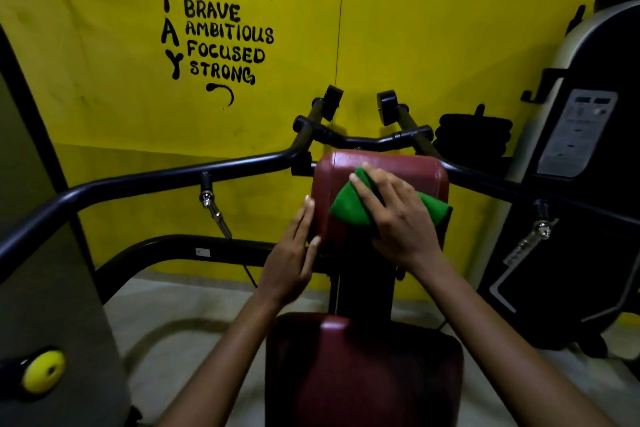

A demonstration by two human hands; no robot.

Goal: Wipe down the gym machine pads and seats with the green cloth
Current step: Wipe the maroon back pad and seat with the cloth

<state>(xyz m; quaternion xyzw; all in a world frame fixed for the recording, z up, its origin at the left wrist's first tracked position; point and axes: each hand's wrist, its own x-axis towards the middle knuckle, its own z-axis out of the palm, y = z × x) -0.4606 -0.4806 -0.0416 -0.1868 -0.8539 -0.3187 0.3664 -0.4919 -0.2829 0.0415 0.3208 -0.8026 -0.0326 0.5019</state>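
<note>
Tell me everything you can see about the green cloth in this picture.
The green cloth is bright green, soft-looking fabric, folded into a thick pad with a pointed corner at its top. It lies against the face of the dark red upright pad of the gym machine. The right hand lies over its middle, fingers spread and pressing it to the pad, so the cloth shows on both sides of the hand. The left hand rests on the pad's left edge and does not touch the cloth.

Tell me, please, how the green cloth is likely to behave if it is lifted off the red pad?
The green cloth looks soft and folded under the right hand, so it would probably droop and unfold. It seems thin and likely light. Its fuzzy surface should grip the red pad rather than slide freely.
</note>
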